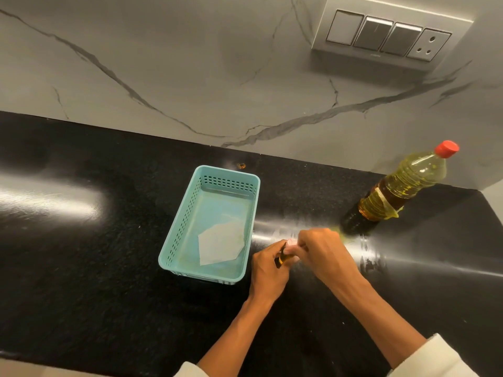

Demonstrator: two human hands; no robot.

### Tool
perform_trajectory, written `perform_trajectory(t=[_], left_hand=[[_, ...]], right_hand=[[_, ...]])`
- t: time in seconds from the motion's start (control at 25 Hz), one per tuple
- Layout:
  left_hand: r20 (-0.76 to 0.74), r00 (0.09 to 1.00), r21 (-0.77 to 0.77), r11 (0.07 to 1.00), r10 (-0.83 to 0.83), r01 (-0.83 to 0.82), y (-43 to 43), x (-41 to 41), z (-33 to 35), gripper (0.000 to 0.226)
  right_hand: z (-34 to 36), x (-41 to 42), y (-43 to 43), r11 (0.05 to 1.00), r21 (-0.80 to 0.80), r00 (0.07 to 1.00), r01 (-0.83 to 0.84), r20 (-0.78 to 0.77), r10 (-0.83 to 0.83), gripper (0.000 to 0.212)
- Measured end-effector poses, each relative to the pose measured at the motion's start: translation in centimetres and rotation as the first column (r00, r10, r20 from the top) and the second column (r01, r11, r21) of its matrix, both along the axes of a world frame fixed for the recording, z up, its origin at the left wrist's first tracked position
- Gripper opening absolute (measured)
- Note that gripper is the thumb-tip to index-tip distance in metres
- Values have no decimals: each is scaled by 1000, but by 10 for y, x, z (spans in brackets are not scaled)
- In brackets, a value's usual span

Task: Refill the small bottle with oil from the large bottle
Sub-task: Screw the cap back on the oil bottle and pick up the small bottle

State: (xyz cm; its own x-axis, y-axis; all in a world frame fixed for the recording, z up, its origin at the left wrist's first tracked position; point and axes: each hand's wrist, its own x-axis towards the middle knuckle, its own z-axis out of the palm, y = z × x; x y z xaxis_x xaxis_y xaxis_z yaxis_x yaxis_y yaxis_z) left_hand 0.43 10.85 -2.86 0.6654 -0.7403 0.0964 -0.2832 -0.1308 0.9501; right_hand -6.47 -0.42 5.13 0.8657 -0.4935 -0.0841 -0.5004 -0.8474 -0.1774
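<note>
The large bottle (392, 191) of yellow oil, with a red cap, stands upright at the right of the black counter. The small dark bottle (281, 259) is mostly hidden between my hands, just right of the basket. My left hand (268, 270) is wrapped around its body. My right hand (324, 251) has its fingertips closed on the top end of the small bottle; I cannot see the cap itself.
A teal plastic basket (174, 248) with a folded white paper (220, 243) in it sits left of my hands. The black counter (95, 268) meets a marble wall behind; a switch panel (386, 36) is on the wall above right.
</note>
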Motion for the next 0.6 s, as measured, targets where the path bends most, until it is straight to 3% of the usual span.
perform_trajectory(t=[0.16,0.24,0.36,0.6], left_hand=[[80,996,6,999,-47,47,-1,5,-3,3],[101,993,9,998,-60,60,-1,3,-3,4],[86,993,13,996,-86,85,-1,4,-7,9],[120,991,35,998,-54,50,0,-3,-12,31]], right_hand=[[11,-7,-5,999,-25,999,-35,32,35,48],[15,-7,-13,990,-4,989,-140,-55,140,47],[14,-1,-25,939,-7,913,-345,-235,333,37],[3,4,-33,850,-109,835,-516,-284,471,47]])
